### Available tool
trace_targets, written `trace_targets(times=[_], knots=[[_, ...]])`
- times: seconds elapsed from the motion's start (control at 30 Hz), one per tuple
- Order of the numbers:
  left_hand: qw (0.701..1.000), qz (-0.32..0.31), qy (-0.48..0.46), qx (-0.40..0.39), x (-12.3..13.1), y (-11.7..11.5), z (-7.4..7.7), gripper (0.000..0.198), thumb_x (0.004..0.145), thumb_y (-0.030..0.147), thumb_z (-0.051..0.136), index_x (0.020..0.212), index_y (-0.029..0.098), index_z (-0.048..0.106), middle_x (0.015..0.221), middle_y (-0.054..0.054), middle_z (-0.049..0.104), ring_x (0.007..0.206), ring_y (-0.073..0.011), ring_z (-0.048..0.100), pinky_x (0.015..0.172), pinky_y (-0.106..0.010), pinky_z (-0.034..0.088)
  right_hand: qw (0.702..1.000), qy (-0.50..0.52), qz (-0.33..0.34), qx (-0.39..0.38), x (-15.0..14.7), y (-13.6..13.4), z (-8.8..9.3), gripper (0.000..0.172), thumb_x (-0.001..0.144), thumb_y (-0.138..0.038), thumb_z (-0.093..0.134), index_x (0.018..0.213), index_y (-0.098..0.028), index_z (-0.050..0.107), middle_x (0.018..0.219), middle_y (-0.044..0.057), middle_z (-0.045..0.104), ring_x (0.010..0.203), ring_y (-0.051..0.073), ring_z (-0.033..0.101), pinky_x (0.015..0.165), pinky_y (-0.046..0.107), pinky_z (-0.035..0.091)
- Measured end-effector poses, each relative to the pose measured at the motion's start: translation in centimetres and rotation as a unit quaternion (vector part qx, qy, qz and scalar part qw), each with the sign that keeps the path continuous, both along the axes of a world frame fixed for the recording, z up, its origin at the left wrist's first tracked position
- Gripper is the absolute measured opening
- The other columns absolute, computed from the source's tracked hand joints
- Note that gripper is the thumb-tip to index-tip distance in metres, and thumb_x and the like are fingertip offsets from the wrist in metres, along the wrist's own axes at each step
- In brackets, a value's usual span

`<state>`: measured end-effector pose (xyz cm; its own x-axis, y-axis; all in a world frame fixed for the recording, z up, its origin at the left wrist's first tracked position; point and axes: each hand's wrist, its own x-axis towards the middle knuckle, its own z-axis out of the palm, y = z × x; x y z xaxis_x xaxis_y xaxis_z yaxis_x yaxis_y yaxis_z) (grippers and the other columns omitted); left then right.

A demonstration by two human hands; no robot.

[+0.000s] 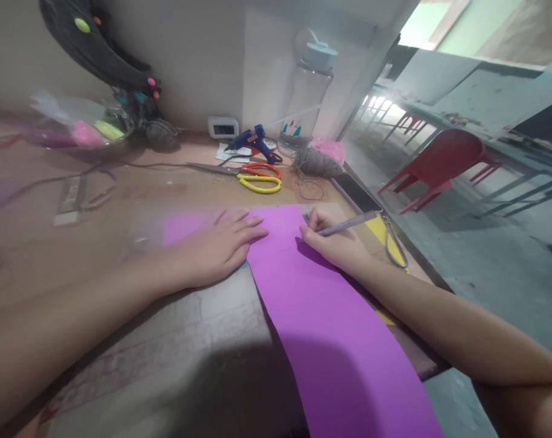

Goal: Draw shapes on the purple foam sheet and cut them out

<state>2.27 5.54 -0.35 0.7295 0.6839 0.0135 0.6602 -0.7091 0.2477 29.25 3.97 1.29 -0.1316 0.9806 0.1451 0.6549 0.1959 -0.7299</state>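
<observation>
A long purple sheet [321, 328] lies across the brown table [121, 243] and hangs over its near edge. My left hand [216, 246] rests flat on the sheet's far left part, fingers stretched out. My right hand [333, 237] is closed round a pen [349, 224] whose tip touches the sheet near its far right corner. Under the sheet, by my right wrist, a yellow sheet [385, 237] shows.
Behind the sheet lie scissors with yellow handles [260, 182], scissors with orange handles [258, 169], a blue glue gun [251, 141], grey yarn [315, 161] and a clear water bottle [310, 91]. A bowl of colourful items [84, 125] stands far left. Red chairs [440, 164] stand right of the table.
</observation>
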Motion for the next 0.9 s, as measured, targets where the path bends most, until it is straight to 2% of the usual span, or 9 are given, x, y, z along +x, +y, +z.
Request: trace_targets(times=[0.17,0.37,0.57,0.7,0.8,0.9], knots=[[1.0,0.001,-0.003,-0.006,0.0,0.0,0.1,0.055,0.107,0.037,0.027,0.157,0.03,0.047,0.169,-0.002,0.038,0.158,-0.0313,0.028,0.127,-0.063,0.017,0.999,-0.01,-0.03,0.015,0.0,0.2,-0.2,0.03,0.084,-0.026,0.061,0.066,-0.026,0.038,0.057,-0.005,0.041,0.054,0.014,0.038,0.054,0.031,0.027],[1.0,0.001,-0.006,-0.004,0.0,0.1,-0.2,0.055,0.106,0.037,0.027,0.157,0.03,0.048,0.169,-0.002,0.038,0.158,-0.0315,0.028,0.127,-0.063,0.017,0.996,-0.021,-0.065,0.056,0.5,0.9,-0.5,0.03,0.084,-0.026,0.061,0.065,-0.025,0.038,0.061,-0.004,0.046,0.06,0.016,0.045,0.057,0.03,0.031],[1.0,0.0,-0.003,0.008,0.0,0.2,-0.4,0.055,0.106,0.036,0.027,0.156,0.03,0.049,0.168,-0.002,0.039,0.157,-0.0314,0.03,0.127,-0.061,0.018,0.991,-0.083,-0.105,0.027,0.2,0.5,1.2,0.027,0.09,-0.03,0.061,0.069,-0.024,0.045,0.061,-0.004,0.054,0.059,0.015,0.049,0.059,0.029,0.034],[1.0,0.0,-0.007,0.01,-0.1,0.3,-0.6,0.055,0.106,0.036,0.027,0.156,0.03,0.049,0.168,-0.002,0.04,0.158,-0.0312,0.029,0.127,-0.062,0.018,0.994,-0.071,-0.079,-0.003,0.5,0.8,1.7,0.028,0.095,-0.036,0.06,0.073,-0.024,0.046,0.057,-0.005,0.057,0.054,0.014,0.05,0.057,0.028,0.036],[1.0,0.001,-0.01,0.005,0.0,0.3,-0.6,0.055,0.106,0.037,0.027,0.156,0.03,0.049,0.168,-0.002,0.039,0.158,-0.0312,0.029,0.127,-0.064,0.018,0.994,-0.071,-0.027,0.08,2.1,1.8,1.1,0.026,0.102,-0.041,0.051,0.085,-0.022,0.059,0.07,0.0,0.065,0.064,0.016,0.059,0.062,0.029,0.043],[1.0,0.001,-0.013,0.002,-0.1,0.3,-0.6,0.055,0.106,0.038,0.027,0.155,0.03,0.05,0.168,-0.002,0.04,0.158,-0.0315,0.029,0.127,-0.063,0.018,0.974,-0.141,0.001,0.179,4.3,3.5,-0.2,0.021,0.099,-0.035,0.056,0.094,-0.019,0.07,0.092,0.008,0.068,0.089,0.023,0.063,0.082,0.034,0.048]])
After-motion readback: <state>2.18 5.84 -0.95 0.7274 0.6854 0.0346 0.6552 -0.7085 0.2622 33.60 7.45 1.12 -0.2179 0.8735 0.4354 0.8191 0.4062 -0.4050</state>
